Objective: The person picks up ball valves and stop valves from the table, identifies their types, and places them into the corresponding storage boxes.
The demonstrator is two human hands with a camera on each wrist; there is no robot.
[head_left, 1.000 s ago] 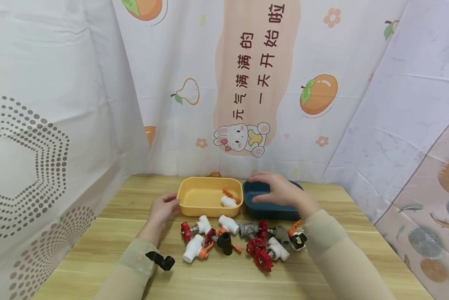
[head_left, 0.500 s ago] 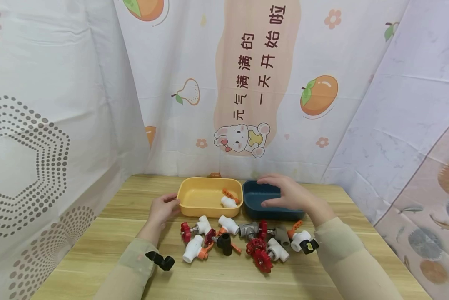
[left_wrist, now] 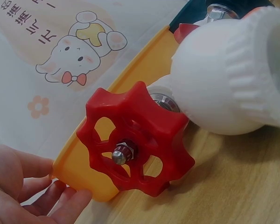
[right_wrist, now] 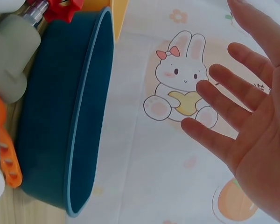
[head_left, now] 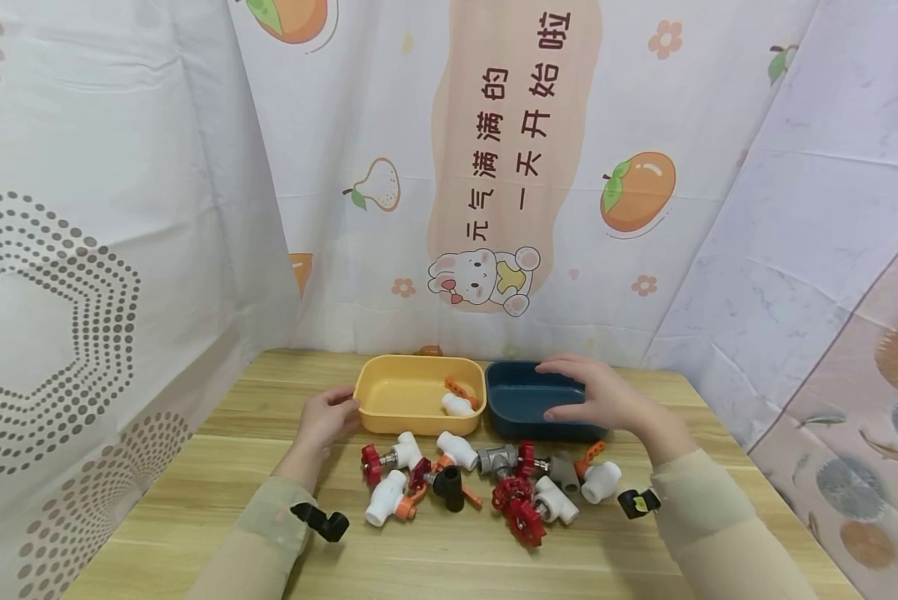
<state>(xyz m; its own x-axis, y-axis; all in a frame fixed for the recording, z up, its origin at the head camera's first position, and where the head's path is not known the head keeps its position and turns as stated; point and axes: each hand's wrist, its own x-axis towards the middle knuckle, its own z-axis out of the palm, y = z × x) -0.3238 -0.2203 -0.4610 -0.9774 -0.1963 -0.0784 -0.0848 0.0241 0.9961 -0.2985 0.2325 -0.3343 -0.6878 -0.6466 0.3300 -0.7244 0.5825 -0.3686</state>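
My left hand (head_left: 325, 421) is at the left end of the yellow bin (head_left: 400, 393), its fingertips touching the wall by the rim. In the left wrist view, those loosely bent fingers (left_wrist: 65, 205) lie against the bin's outside. Inside the bin, at the right, is a white ball valve (head_left: 458, 405) with an orange handle. My right hand (head_left: 610, 398) hovers over the right part of the dark blue bin (head_left: 539, 428), fingers spread and holding nothing. In the right wrist view its palm (right_wrist: 266, 130) is bare, apart from the blue bin's wall (right_wrist: 56, 107).
Several valves lie in front of the bins: a white one with a red handwheel (left_wrist: 135, 140), a white ball valve (head_left: 386, 498), a black fitting (head_left: 450, 488), a grey valve (head_left: 564, 472) and another white ball valve (head_left: 601, 482). A printed curtain (head_left: 389, 308) hangs behind the table (head_left: 419, 558).
My right hand has moved to the right over the blue bin, uncovering more of its inside and the white ball valve at the far right. My left hand has stayed put.
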